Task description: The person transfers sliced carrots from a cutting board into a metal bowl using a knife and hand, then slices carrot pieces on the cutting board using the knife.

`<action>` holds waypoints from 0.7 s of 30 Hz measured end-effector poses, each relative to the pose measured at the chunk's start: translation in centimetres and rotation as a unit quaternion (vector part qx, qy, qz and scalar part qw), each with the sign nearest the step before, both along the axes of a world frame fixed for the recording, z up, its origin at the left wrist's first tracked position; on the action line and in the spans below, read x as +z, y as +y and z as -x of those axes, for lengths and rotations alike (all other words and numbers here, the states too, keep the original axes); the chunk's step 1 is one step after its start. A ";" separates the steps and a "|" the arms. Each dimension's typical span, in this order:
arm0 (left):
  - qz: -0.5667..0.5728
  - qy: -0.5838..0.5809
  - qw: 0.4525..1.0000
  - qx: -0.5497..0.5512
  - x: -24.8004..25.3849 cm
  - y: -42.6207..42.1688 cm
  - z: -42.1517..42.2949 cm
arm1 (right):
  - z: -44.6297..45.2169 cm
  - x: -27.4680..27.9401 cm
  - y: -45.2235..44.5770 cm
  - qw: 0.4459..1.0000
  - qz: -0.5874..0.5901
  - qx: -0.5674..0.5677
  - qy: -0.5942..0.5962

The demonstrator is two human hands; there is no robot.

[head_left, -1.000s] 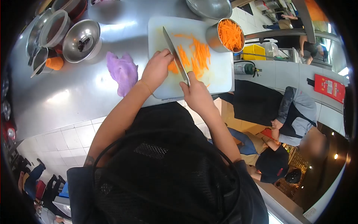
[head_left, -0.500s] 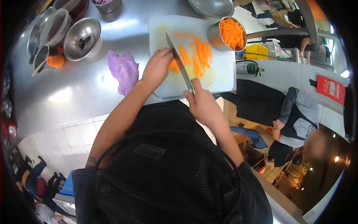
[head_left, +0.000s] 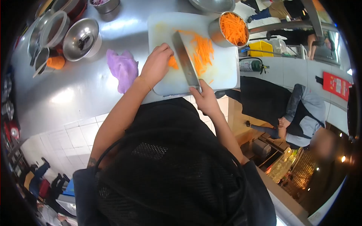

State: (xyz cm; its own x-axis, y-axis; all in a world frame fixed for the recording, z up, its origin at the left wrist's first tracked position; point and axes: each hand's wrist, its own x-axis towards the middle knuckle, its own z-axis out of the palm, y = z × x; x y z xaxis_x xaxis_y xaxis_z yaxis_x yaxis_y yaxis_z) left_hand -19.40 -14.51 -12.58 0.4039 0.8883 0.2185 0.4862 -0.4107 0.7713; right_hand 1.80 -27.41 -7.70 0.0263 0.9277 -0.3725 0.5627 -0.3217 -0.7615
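Note:
My right hand (head_left: 207, 101) is closed around the handle of a wide-bladed kitchen knife (head_left: 187, 62). Its blade is turned so the broad side shows, lying between the carrot piece and the cut strips. With bent fingers, my left hand (head_left: 156, 64) grips an orange carrot piece (head_left: 172, 63), partly hidden under the fingertips. Both are over a white cutting board (head_left: 161, 83). Thin carrot strips (head_left: 203, 52) are spread on the board to the right of the blade. A metal container (head_left: 220, 36) full of carrot strips stands at the board's upper right corner.
A crumpled purple cloth (head_left: 123, 69) lies left of the board on the steel table (head_left: 81, 100). Metal bowls (head_left: 80, 39) and plastic containers stand at upper left, beside a carrot chunk (head_left: 56, 62). A person in a black apron (head_left: 264, 98) stands close on the right.
The knife has shifted right, away from the carrot piece, and its blade has tilted to show its flat side. My left hand has moved slightly left and up.

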 end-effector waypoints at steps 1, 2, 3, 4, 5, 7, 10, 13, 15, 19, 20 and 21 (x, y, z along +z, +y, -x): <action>0.003 0.001 1.000 0.006 0.0 0.0 0.2 | -0.3 0.4 -0.3 0.999 -0.003 -0.009 -0.033; -0.004 -0.005 1.000 0.010 0.2 0.1 0.2 | -0.4 0.7 -0.6 0.997 -0.009 -0.022 -0.067; -0.013 -0.011 1.000 0.011 0.4 0.3 0.2 | 0.6 3.1 0.1 0.991 0.031 -0.010 -0.132; -0.015 -0.010 1.000 0.008 0.6 0.5 0.3 | 1.3 4.3 0.6 0.991 0.029 -0.014 -0.131; -0.007 -0.022 0.999 0.024 0.9 0.5 0.5 | 1.9 5.1 0.9 0.991 0.014 -0.008 -0.132; 0.000 -0.033 0.999 0.035 1.1 0.5 0.5 | 2.6 4.9 1.0 0.991 -0.002 -0.007 -0.133; 0.011 0.031 0.999 0.008 0.8 0.0 0.5 | 2.9 2.4 1.2 0.990 -0.031 0.038 -0.134; -0.021 0.058 0.998 0.007 0.2 -0.6 0.3 | 3.7 2.5 1.7 0.986 -0.004 0.053 -0.157; -0.043 0.076 0.996 0.004 -0.1 -0.7 0.1 | 4.1 4.3 1.8 0.986 -0.035 0.069 -0.151; -0.054 0.045 0.997 0.011 -0.3 -0.6 -0.1 | 5.7 7.4 1.5 0.981 0.000 0.083 -0.174; -0.059 0.044 0.997 0.010 -0.5 -0.6 0.0 | 5.7 7.9 1.1 0.980 0.005 0.091 -0.179; -0.063 0.043 0.997 0.010 -0.5 -0.6 0.1 | 5.7 8.4 0.7 0.978 0.010 0.100 -0.184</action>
State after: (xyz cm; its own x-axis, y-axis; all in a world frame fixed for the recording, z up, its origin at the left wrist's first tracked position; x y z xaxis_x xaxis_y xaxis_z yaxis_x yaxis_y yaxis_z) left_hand -19.52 -15.07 -13.13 0.4086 0.8637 0.2951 0.5571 -0.4921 0.6689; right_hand -3.91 -26.71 0.71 -0.0192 0.9207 -0.3897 0.8508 -0.1897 -0.4900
